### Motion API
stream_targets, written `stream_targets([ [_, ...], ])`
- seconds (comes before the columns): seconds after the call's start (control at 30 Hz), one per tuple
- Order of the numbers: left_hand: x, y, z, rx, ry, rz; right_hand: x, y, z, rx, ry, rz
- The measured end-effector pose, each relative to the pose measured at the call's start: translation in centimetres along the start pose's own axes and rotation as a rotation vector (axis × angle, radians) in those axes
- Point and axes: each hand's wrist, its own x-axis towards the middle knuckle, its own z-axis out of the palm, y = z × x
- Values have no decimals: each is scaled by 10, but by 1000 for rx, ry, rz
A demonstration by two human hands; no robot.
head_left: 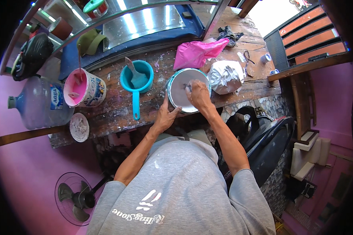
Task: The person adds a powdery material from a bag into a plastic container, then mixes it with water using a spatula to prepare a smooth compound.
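A round tub [177, 84] of pale grey liquid sits at the front edge of the wooden bench. My left hand [168, 115] grips its lower left side, thumb at the near rim. My right hand [198, 94] is over the tub, fingers closed around a tool dipped in the liquid, mostly hidden by the hand. A teal dipper [135, 112] with a paint scraper in it stands to the left. A crumpled white bag [226, 76] lies right of the tub, with a pink plastic bag [196, 53] behind.
A paint pail [94, 92] with pink contents, a water jug [33, 109] and a white lid [79, 127] are at left. A metal frame [215, 21] rises behind. A dark motorbike [262, 149] stands below at right, a fan [74, 197] at lower left.
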Motion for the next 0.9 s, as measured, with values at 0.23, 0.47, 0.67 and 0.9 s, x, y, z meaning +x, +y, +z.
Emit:
stream_targets([
  [0.23,9,-35,-13,275,23,59,-6,1,-12,-245,-192,101],
  [0.47,1,-14,-7,-32,4,-1,19,5,-15,-195,-134,13],
  [0.67,6,-37,-9,16,32,18,0,0,-8,-132,-257,-31],
  [0.9,4,-22,-13,111,49,116,9,7,-18,-235,-166,37],
])
